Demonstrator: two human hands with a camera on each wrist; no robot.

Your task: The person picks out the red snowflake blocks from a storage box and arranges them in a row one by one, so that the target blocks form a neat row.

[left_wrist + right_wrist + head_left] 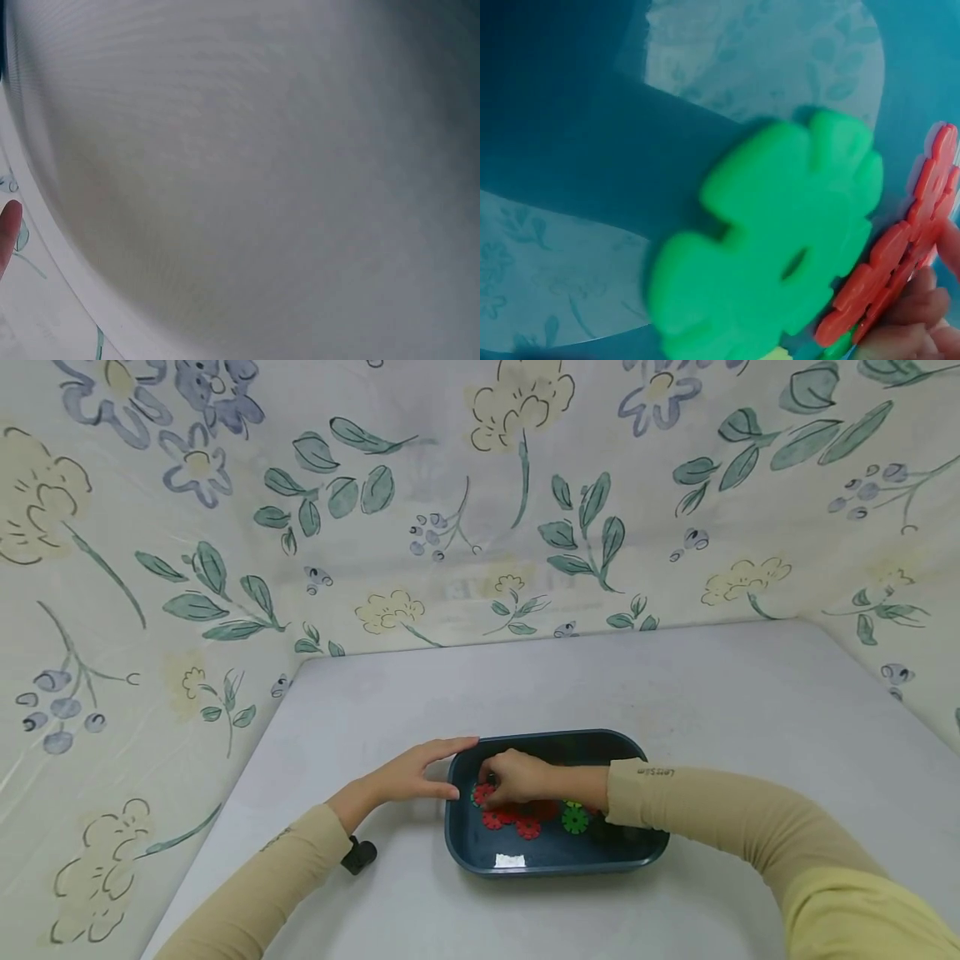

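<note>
In the head view the left hand (416,774), spread loosely at the tray's (555,870) rim, may let it skid; left wrist: only a fingertip (10,223); right wrist: overlapping red discs (883,264) inside the tray could slip from the pinching right hand (921,315).

A pale, plain counter (720,693) spreads broad and flat, its straight far edge running between two back corners. Directly on it rests a dark blue tray (558,872), open-topped and round-cornered, standing level, its long sides roughly in line with that edge but well apart from it. A soft shadow falls on the counter along the tray's near side; faint marks dot the surface beyond.
</note>
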